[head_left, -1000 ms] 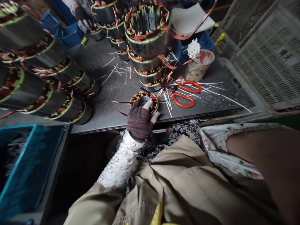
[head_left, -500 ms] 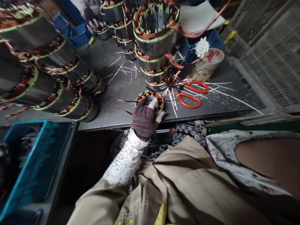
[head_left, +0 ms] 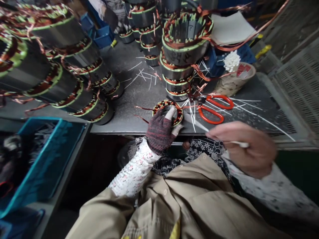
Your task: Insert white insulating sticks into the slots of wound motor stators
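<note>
My left hand (head_left: 160, 131), in a dark knitted glove with bare-looking pale fingertips, grips the near side of a small motor stator (head_left: 179, 116) lying on the bench edge. Its fingers reach into the ring and the thumb stays outside. Copper leads stick out to the stator's left. My right hand (head_left: 249, 149), ungloved and blurred by motion, is closed on a thin white cable tie (head_left: 199, 125). The tie's tip points at the stator, and its thicker end shows by the palm. Red-handled scissors (head_left: 216, 107) lie between the stator and a cardboard tube.
Stacked stators (head_left: 178, 68) rise behind my left hand, and more stacks (head_left: 67, 56) lean at the left. White ties fill the cardboard tube (head_left: 235, 81). White offcuts (head_left: 142, 74) litter the bench. A teal bin (head_left: 62, 156) stands lower left. Another person's gloved hand (head_left: 111, 18) is at the back.
My right hand has come into view from the right with the cable tie. My left hand stays on the stator, while the whole view has shifted, moving the bench things rightward in the picture.
</note>
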The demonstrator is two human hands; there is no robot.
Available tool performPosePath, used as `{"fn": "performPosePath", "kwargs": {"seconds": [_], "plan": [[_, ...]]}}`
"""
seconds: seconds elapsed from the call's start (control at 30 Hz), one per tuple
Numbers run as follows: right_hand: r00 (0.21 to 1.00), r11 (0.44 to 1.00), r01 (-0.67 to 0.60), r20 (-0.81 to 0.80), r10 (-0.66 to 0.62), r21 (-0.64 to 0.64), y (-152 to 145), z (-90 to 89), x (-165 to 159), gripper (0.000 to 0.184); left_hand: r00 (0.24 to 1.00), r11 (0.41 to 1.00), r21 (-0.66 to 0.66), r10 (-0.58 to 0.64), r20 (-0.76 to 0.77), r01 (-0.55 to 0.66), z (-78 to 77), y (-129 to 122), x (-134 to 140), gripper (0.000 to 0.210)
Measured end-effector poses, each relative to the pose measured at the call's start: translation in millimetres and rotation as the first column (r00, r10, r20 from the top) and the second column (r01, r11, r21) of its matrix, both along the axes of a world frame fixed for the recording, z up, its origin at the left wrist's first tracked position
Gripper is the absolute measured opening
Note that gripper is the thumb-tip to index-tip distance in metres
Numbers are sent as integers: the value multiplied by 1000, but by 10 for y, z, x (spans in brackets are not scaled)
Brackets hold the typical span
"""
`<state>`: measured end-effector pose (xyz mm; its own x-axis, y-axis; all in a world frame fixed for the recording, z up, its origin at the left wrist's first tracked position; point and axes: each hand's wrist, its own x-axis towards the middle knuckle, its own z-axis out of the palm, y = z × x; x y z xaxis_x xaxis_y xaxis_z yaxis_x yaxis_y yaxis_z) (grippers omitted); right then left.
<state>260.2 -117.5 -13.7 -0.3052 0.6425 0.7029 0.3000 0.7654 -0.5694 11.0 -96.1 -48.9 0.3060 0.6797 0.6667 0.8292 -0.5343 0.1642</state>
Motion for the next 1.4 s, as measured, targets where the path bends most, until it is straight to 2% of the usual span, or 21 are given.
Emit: {"fn": "performPosePath", "kwargs": {"seconds": [0.13,0.3,0.43,0.53,0.67,0.73,0.83,0.93,1.0,1.13,1.23,1.33,1.4], "plan": [[986,979,-123,128,102,164,105,-228,-106,17,1000,999,-35,-2,15,3,9,9,-7,63],[982,984,-113,166,89,138,93,-427,-92,19,999,999,-40,-18,34,19,17,18,-1,63],[982,990,-98,169,80,98,63,-432,-60,20,1000,998,-62,-5,31,7,20,16,7,63],[988,997,-64,146,58,40,140,-424,-186,18,998,995,-102,13,67,-7,-2,7,15,64],[999,996,-34,-18,32,-87,336,-403,-502,14,954,977,-201,-13,300,76,-51,-23,23,62],[995,987,-22,-97,7,-158,383,-379,-598,19,934,965,-246,1,357,93,-67,-39,20,65],[993,983,-12,-118,-10,-184,329,-347,-562,23,968,977,-213,41,248,13,-75,-48,6,77],[998,996,-29,-54,25,-87,195,-339,-386,21,993,992,-121,38,116,-24,-71,-34,1,83],[999,998,-40,0,40,-52,112,-344,-264,20,995,994,-104,44,87,-35,-63,-25,6,82],[996,995,-17,80,25,-98,14,-363,-97,19,992,987,-136,95,86,-83,-45,-27,15,78],[997,993,2,78,8,-119,21,-377,-83,20,992,986,-157,80,95,-65,-42,-30,8,78],[1000,989,4,29,1,-149,114,-396,-225,20,991,985,-170,49,125,-28,-61,-21,3,79],[999,977,-1,-52,-11,-215,209,-412,-393,18,975,981,-193,39,221,4,-83,-15,10,75]]}}
